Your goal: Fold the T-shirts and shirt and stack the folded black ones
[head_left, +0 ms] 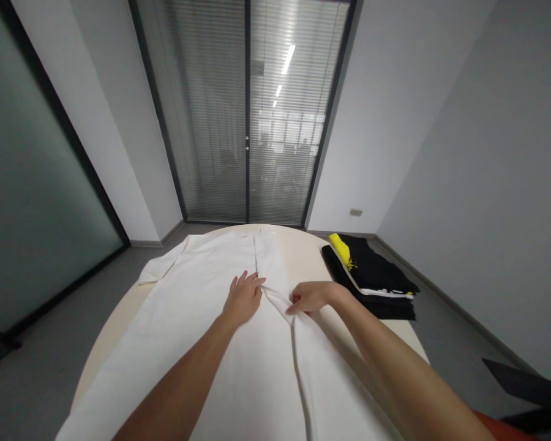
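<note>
Qty check: 2 hands over bench point(303, 251), i.e. 1 L hand point(243, 300) + 1 R hand point(310, 298). Bench: 1. White garment point(206, 306): 1, running from far edge to near edge, w/ 1 flap point(165, 262) by far L edge. Dark stack point(376, 269) at R edge: 1, min. 2 folded pcs, exact no. of layers unclear; 1 big yellow patch point(340, 248) on top pc. Beyond far edge: 2 glass panels w/ blinds, L panel point(206, 122) + R panel point(284, 177); approx. 3 bright light strips point(288, 59) seen in latter. Wall plate point(356, 212) past far R edge: 1. Frosted panel point(37, 184) off L edge: 1 large. Dark furniture point(523, 386) off near R edge: can't tell if 1 or more.
</note>
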The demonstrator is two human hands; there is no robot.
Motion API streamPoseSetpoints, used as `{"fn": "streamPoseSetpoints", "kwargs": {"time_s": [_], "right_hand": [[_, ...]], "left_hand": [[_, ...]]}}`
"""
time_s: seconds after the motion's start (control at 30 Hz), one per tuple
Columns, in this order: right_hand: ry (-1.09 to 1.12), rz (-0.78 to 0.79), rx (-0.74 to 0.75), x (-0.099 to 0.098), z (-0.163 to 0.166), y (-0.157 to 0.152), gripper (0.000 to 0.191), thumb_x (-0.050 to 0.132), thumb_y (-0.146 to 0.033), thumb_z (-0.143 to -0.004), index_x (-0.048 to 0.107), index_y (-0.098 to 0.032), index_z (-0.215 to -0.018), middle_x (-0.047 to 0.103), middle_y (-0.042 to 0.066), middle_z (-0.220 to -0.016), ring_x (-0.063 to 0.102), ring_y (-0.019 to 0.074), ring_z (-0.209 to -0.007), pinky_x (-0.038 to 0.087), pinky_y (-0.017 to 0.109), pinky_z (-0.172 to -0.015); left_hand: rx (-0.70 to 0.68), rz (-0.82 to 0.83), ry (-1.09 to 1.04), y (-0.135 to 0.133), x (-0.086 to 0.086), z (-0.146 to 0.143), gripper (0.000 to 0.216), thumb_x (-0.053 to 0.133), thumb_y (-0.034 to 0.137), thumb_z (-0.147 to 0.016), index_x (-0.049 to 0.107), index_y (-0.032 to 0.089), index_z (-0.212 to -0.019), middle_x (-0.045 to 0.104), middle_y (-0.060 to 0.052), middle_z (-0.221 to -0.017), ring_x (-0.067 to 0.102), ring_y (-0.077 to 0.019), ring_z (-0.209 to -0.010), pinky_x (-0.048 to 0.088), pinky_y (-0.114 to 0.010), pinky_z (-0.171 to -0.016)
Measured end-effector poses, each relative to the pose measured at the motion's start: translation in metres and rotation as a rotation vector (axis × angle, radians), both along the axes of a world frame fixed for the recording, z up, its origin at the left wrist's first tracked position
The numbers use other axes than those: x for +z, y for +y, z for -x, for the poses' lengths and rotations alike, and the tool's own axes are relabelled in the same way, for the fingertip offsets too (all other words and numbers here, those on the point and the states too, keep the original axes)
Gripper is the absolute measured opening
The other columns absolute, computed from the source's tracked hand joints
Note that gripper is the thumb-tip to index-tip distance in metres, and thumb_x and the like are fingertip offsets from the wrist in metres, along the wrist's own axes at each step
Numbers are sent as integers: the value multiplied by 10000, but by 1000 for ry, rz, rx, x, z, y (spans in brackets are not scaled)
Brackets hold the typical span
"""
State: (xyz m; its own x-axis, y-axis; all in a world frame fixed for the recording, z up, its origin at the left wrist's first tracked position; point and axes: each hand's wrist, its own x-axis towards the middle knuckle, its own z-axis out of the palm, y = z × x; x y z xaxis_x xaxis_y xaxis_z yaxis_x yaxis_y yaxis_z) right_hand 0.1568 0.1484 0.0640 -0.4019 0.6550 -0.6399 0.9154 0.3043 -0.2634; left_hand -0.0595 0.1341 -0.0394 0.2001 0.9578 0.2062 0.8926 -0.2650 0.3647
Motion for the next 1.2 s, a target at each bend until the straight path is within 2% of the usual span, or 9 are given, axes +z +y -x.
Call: {"fn": "streamPoseSetpoints", "kwargs": {"time_s": [0.13,0.37,0.47,0.57,0.67,0.73,0.87,1.03,1.2], "right_hand": [[122,171,-118,-1,-24,-13,482,555,-614,-841,627,-145,-762,672,46,-714,659,172,-649,438,261,-636],[286,232,-54,0,-44,-34,193,629,-314,-793,554,-165,-698,604,-20,-605,637,148,-623,431,240,-623],[531,364,-47,8,-37,-46,267,693,-379,-809,528,-175,-760,591,-45,-629,635,133,-652,460,227,-645],[772,649,-25,11,-19,-62,513,820,-494,-719,517,-198,-1008,662,-48,-747,664,126,-671,520,270,-747],[780,942,58,5,1,-76,732,869,-533,-652,473,-241,-1195,712,-1,-923,706,135,-745,543,307,-809],[709,982,121,-4,11,-81,781,882,-540,-620,490,-253,-1231,707,8,-965,705,131,-780,546,275,-773],[616,794,176,-19,17,-82,790,906,-452,-606,577,-237,-1291,689,-2,-929,665,110,-729,522,212,-658],[526,292,333,-22,20,-101,685,842,-284,-691,639,-273,-1345,623,-66,-733,571,75,-616,445,179,-640],[488,41,482,-20,29,-124,412,791,-253,-750,746,-304,-1156,599,-77,-681,551,79,-610,385,186,-621]], "left_hand": [[8,-11,-8,1,0,0,455,377,203,-985,607,230,-1377,515,-49,-1518,360,-296,-1469,259,-530,-1199],[-8,-34,17,2,0,2,441,371,244,-1001,639,231,-1352,548,-47,-1486,404,-313,-1440,308,-532,-1172],[-9,-29,3,4,1,4,446,339,293,-1025,654,237,-1336,566,-39,-1468,418,-307,-1433,326,-515,-1166],[-8,-14,-24,6,2,5,461,311,332,-1043,652,229,-1334,570,-40,-1463,415,-295,-1438,331,-500,-1166],[-18,5,-33,8,0,6,471,296,355,-1051,667,230,-1313,567,-29,-1465,404,-286,-1448,326,-487,-1174],[-17,7,-27,9,-2,7,447,348,360,-1038,650,221,-1337,560,-26,-1472,394,-288,-1453,322,-481,-1180],[-31,-14,2,10,-5,10,446,479,321,-982,598,204,-1396,541,-40,-1489,389,-292,-1455,320,-474,-1186],[-56,-23,23,8,-3,13,437,474,332,-989,602,216,-1391,550,-49,-1482,411,-294,-1441,349,-480,-1167],[-68,-23,27,9,-4,13,451,459,320,-992,574,220,-1416,528,-43,-1503,387,-305,-1453,341,-501,-1166]]}}
